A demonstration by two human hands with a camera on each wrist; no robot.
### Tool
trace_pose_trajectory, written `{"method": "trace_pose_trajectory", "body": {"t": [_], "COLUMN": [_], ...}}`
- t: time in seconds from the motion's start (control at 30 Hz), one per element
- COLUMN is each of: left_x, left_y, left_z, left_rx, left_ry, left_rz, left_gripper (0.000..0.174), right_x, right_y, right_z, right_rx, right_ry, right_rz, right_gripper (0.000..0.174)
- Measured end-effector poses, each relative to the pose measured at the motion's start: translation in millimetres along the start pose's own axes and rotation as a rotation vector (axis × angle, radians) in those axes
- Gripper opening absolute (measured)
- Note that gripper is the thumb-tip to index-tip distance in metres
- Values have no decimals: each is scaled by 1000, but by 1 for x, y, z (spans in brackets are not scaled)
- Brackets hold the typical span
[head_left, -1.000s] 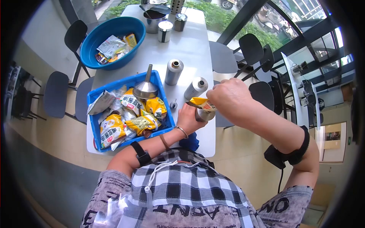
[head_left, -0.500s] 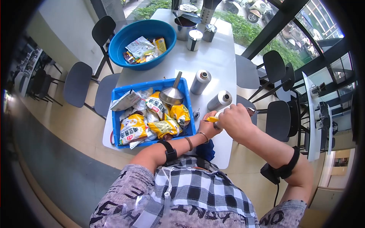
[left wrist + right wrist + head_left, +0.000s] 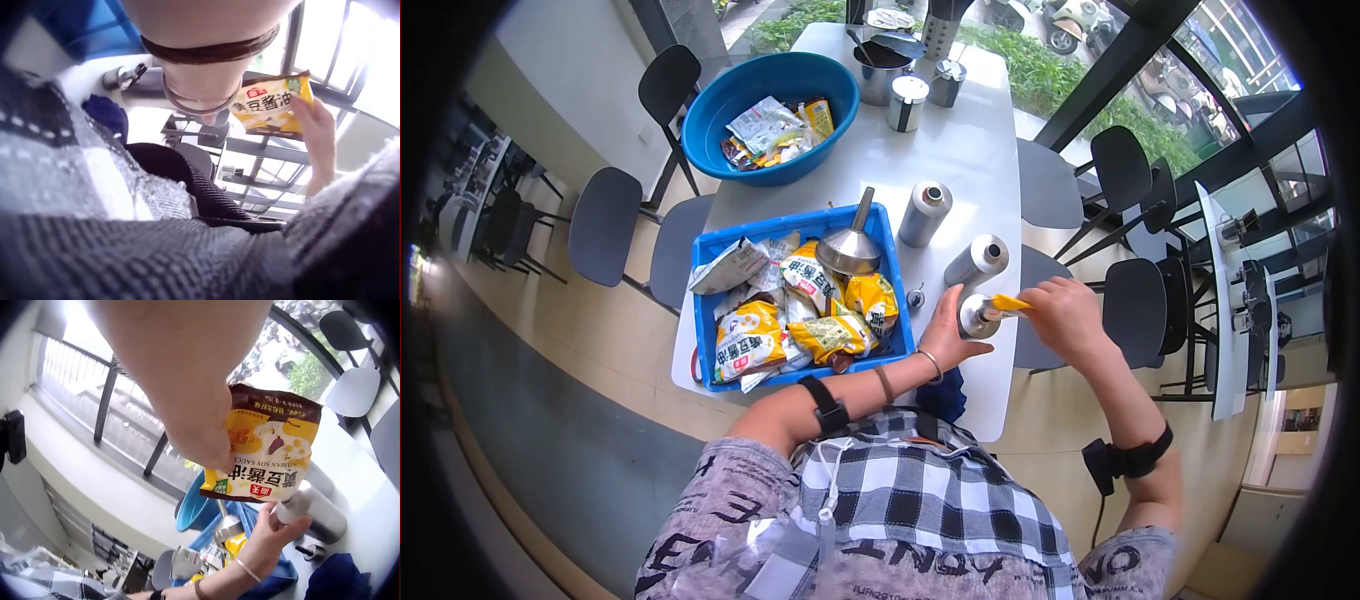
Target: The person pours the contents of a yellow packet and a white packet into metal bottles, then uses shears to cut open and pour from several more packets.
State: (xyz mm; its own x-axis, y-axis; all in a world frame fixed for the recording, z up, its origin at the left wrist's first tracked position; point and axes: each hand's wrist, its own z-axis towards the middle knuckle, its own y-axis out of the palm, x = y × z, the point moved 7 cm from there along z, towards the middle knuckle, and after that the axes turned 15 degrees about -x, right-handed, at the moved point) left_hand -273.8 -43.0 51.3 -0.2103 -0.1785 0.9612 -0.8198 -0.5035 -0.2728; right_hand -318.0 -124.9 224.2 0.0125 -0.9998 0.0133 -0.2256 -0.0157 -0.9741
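My left hand [image 3: 943,328] holds a silver metal bottle [image 3: 975,320] near the table's right edge, thumb on the near side and fingers on the far side. My right hand [image 3: 1065,318] pinches a yellow and brown soy sauce packet [image 3: 1010,303] by its edge. In the head view the packet's left end overlaps the bottle's mouth. The right wrist view shows the printed front of the packet [image 3: 275,447], with the left hand [image 3: 265,540] below it. Two more silver bottles, one [image 3: 977,260] nearer and one [image 3: 926,213] farther, stand uncapped beyond my left hand.
A blue crate [image 3: 703,300] of soy sauce packets [image 3: 748,340] and a metal funnel [image 3: 850,248] stands at left. Behind it is a blue basin [image 3: 700,140] with crumpled packets [image 3: 765,125]. A small pump top [image 3: 916,297] and dark blue cloth [image 3: 941,398] lie nearby.
Half a second ago my right hand was right over the held bottle. It has moved right, and the packet now stretches between it and the bottle. The left hand has stayed with the bottle.
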Motion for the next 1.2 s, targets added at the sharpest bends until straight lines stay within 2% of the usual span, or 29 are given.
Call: {"method": "trace_pose_trajectory", "body": {"t": [0.03, 0.07, 0.13, 0.2, 0.23, 0.3, 0.37, 0.4, 0.43, 0.47, 0.5, 0.53, 0.57, 0.63, 0.7, 0.77, 0.83, 0.9, 0.97, 1.0, 1.03, 1.1, 1.13, 1.2], "left_x": [5, 13, 20, 20, 27, 37, 49, 53, 56, 61, 61, 54, 46, 35, 9, -15, -35, -67, -81, -95, -87, -39, -67, -19], "left_y": [-8, -17, -36, -47, -55, -59, -61, -60, -59, -64, -69, -81, -95, -139, -188, -239, -283, -315, -339, -352, -353, -362, -376, -348], "left_z": [-3, -7, -17, -26, -31, -39, -41, -40, -40, -39, -38, -36, -34, -31, -20, -4, 16, 47, 54, 50, 40, 21, 18, -30], "left_rx": [1, 0, 3, -142, -132, -279, -258, -274, -293, -243, -246, -188, -128, 94, 131, 289, 373, 271, 385, 537, 538, 314, 217, 212], "left_ry": [0, 73, 145, 145, 140, 52, 83, 66, 51, 74, 71, 10, -50, -8, -200, -258, -300, -298, -399, -525, -526, -510, -463, -499], "left_rz": [1, 10, 20, 22, 27, -68, -54, -168, -283, -375, -369, -504, -637, -673, -583, -594, -674, -894, -878, -848, -849, -16, 316, 1103], "left_gripper": [93, 88, 84, 71, 71, 62, 65, 64, 63, 53, 53, 48, 42, 34, 36, 31, 36, 42, 51, 50, 50, 52, 71, 70], "right_x": [12, 23, 80, 123, 114, 102, 76, 58, 37, 17, 1, -12, -19, -27, -33, -40, -50, -55, -62, -64, -64, -65, -65, -63], "right_y": [-3, 5, 46, 96, 100, 101, 101, 101, 96, 87, 85, 75, 71, 63, 62, 63, 76, 83, 88, 87, 88, 94, 95, 97], "right_z": [-12, -23, -57, -99, -105, -115, -93, -82, -63, -42, -23, -9, 7, 23, 25, 19, 14, 7, 0, -4, -8, -15, -19, -26], "right_rx": [99, 99, 208, 334, 331, 826, 848, 881, 851, 779, 692, 661, 500, 464, 354, 294, 153, 150, 80, 87, 85, 7, 0, -9], "right_ry": [1, 0, 282, 452, 440, 322, 273, 239, 214, 141, 145, 160, 93, 159, 64, 63, 62, 85, 104, 121, 122, 126, 124, 161], "right_rz": [138, 139, 835, 1104, 1109, 1694, 1770, 1833, 1921, 1944, 1993, 1969, 1965, 1895, 1729, 1739, 1812, 1836, 1876, 1869, 1869, 1829, 1834, 1822], "right_gripper": [6, 6, 8, 15, 15, 20, 23, 25, 23, 23, 24, 24, 34, 48, 55, 54, 54, 52, 50, 46, 46, 41, 41, 36]}}
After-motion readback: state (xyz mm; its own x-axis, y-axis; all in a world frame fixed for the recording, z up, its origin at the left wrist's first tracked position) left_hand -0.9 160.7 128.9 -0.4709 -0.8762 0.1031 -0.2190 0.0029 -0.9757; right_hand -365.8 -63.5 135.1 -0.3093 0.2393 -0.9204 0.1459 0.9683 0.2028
